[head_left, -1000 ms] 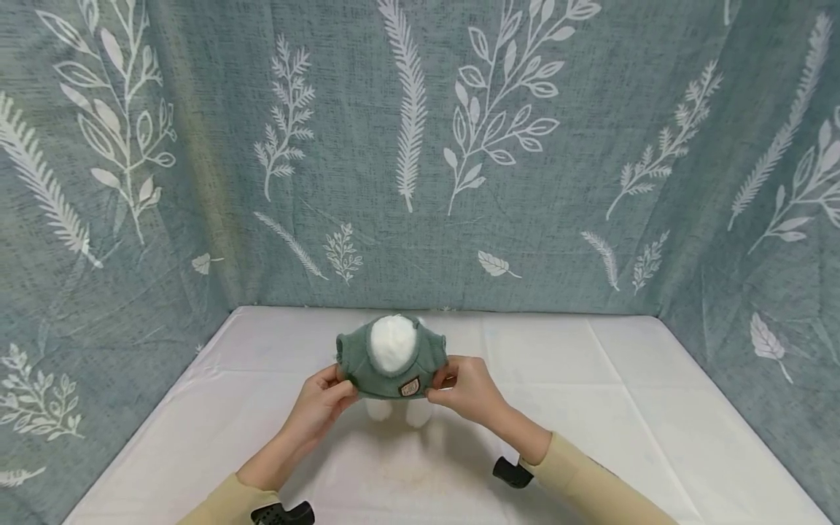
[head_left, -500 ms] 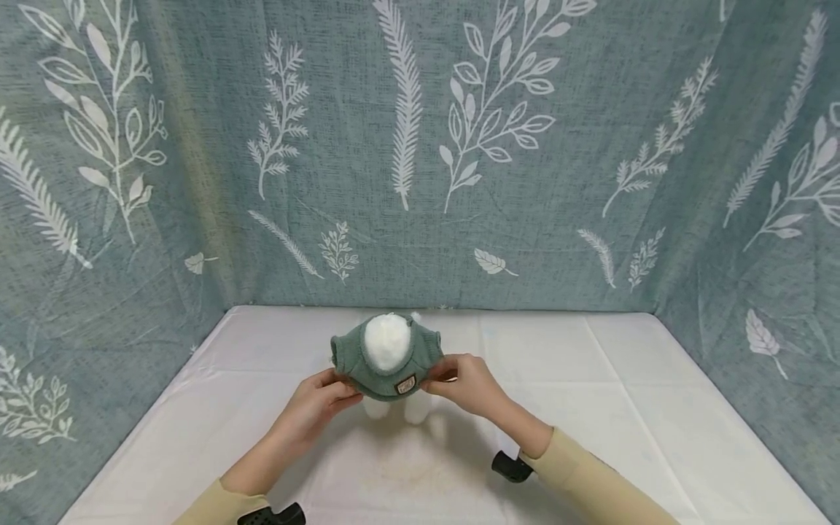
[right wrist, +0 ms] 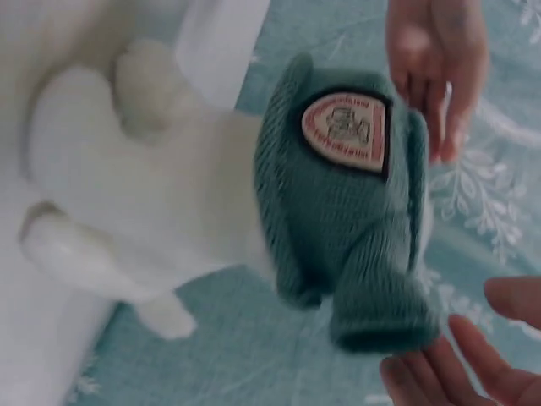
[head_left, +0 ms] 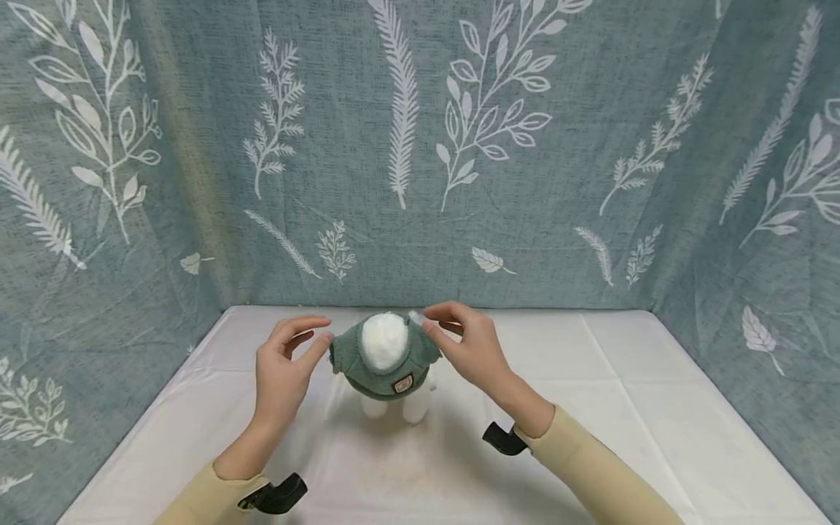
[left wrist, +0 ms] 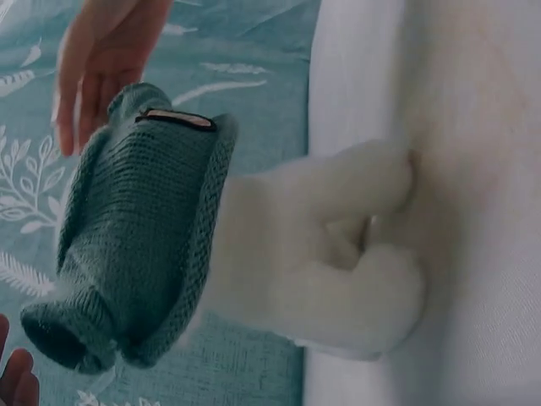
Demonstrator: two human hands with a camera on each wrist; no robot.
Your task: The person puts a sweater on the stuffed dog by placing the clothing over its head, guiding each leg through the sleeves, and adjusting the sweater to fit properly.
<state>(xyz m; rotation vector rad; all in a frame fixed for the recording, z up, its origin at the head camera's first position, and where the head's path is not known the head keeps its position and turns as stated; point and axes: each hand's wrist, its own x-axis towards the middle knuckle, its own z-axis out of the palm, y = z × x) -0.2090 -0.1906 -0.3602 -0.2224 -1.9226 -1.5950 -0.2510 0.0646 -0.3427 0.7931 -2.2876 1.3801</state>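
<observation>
- Left pale-beige cloth sleeve [head_left: 206,502] ends near the wrist.
- Right pale-beige cloth sleeve [head_left: 600,467] matches it.
- Left blocky black wrist-worn device [head_left: 284,494] has a bent outline.
- Right blocky black wrist-worn device [head_left: 504,439] juts out.

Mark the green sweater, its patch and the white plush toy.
Green sweater [left wrist: 142,224]: left wrist view, knitted body.
Patch [right wrist: 348,131]: right wrist view, printed face.
White plush toy [right wrist: 161,178]: right wrist view, bare lower body.

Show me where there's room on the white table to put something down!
The white table looks bare between the right arm and the right-side curtain, and in front of the plush toy, between the forearms. It's crowded by the green sweater: a hand is close to each sleeve.
</observation>
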